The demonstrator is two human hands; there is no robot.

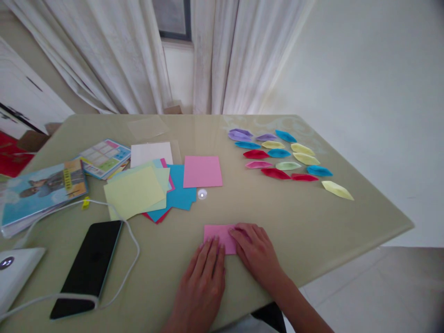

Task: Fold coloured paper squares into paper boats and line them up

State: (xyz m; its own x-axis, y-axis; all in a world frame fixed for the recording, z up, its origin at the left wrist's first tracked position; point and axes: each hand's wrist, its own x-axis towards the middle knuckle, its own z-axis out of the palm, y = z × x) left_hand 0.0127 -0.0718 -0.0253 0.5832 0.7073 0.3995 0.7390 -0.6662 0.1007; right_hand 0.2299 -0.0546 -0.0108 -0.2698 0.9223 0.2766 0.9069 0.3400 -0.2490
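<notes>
A folded pink paper (220, 233) lies flat on the table near its front edge. My left hand (204, 280) rests with fingers stretched out flat over its lower left part. My right hand (256, 252) is at the paper's right end, its fingers bent and gripping that edge, which they partly hide. Beyond the hands lies a square pink sheet (203, 171), with a small clear round disc (201, 194) by its lower edge. Several folded paper boats or petals, such as a red one (275, 173) and a yellow one (338, 190), are laid in rows at the right.
Left of centre, yellow sheets (137, 192) overlap blue sheets (182, 185). A black phone (88, 268), a white cable (138, 249), a white device (21, 273) and a book (45, 189) occupy the left side. Curtains (215, 55) hang behind the table.
</notes>
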